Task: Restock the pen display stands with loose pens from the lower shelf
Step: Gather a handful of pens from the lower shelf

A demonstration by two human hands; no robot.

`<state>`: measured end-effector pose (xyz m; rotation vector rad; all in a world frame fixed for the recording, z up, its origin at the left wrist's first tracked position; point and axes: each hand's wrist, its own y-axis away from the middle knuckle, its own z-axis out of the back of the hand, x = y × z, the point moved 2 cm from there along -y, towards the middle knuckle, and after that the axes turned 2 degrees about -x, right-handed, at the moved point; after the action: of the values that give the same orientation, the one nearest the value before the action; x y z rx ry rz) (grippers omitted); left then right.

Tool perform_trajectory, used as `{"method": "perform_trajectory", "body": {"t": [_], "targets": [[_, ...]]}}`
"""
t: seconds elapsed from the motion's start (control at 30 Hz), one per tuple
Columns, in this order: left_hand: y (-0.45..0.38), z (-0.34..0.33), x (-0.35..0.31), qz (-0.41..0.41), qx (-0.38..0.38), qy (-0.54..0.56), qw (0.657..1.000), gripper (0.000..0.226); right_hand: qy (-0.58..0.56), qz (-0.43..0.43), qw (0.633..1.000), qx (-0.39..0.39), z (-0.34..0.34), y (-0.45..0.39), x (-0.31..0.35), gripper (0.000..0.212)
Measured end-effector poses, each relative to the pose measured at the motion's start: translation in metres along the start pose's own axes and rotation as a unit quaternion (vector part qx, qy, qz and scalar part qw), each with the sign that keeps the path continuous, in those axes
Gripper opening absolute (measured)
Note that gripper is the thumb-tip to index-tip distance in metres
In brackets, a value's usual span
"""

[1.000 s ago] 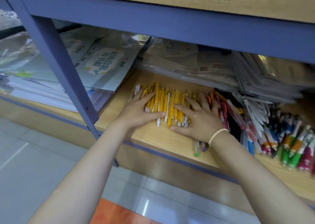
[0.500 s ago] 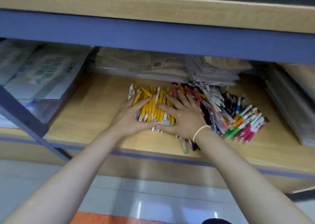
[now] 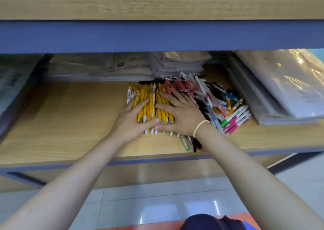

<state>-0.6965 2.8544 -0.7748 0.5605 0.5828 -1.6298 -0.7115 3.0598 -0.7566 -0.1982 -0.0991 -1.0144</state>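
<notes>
On a low wooden shelf with a blue front edge, under a blue steel crossbeam and a pale wood upper board, a person reaches in with both bare arms. A tight bundle of yellow pens with white tips lies side by side near the middle of the shelf, their tips pointing toward the shelf's front edge. The left hand cups the bundle's left side, fingers laid over the barrels and the thumb stretched across the near ends. The right hand lies over the bundle's right side, fingers spread and fairly straight across the yellow barrels, thumb meeting the left thumb at the near ends. Together the two hands press the bundle from both sides; neither hand is curled fully round it. A cream elastic band circles the right wrist.

Just right of the hands spreads a loose heap of mixed pens: red, clear, black, white, and some with pink, green and orange caps. A few stray pens poke out beneath the right wrist toward the shelf edge. Behind the pens lie flat stacks of goods in clear plastic wrapping, and a larger wrapped stack rests at the right. Below the shelf, glossy pale floor tiles show.
</notes>
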Motion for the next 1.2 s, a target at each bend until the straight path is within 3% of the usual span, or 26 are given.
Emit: {"method": "perform_trajectory", "body": {"t": [0.17, 0.4, 0.53, 0.63, 0.8, 1.2], "targets": [[-0.006, -0.021, -0.021, -0.002, 0.000, 0.019, 1.000, 0.101, -0.003, -0.013, 1.000, -0.011, 0.009, 0.016, -0.022, 0.085], [-0.006, -0.031, -0.039, -0.006, -0.009, 0.048, 0.999, 0.089, 0.007, -0.006, 1.000, 0.006, 0.015, 0.029, -0.041, 0.085], [0.000, -0.028, -0.042, 0.006, -0.024, 0.090, 0.996, 0.096, 0.019, 0.012, 0.998, -0.066, 0.025, 0.052, -0.047, 0.085], [0.001, -0.027, -0.046, 0.031, -0.026, 0.083, 0.996, 0.103, 0.063, -0.036, 0.994, -0.086, 0.028, 0.074, -0.052, 0.087], [-0.003, -0.034, -0.044, 0.043, -0.009, 0.049, 0.998, 0.105, 0.080, -0.138, 0.987, -0.034, 0.016, 0.091, -0.056, 0.095], [-0.001, -0.057, -0.074, 0.032, -0.004, 0.058, 0.998, 0.094, 0.046, -0.129, 0.988, -0.070, 0.021, 0.099, -0.065, 0.089]]}}
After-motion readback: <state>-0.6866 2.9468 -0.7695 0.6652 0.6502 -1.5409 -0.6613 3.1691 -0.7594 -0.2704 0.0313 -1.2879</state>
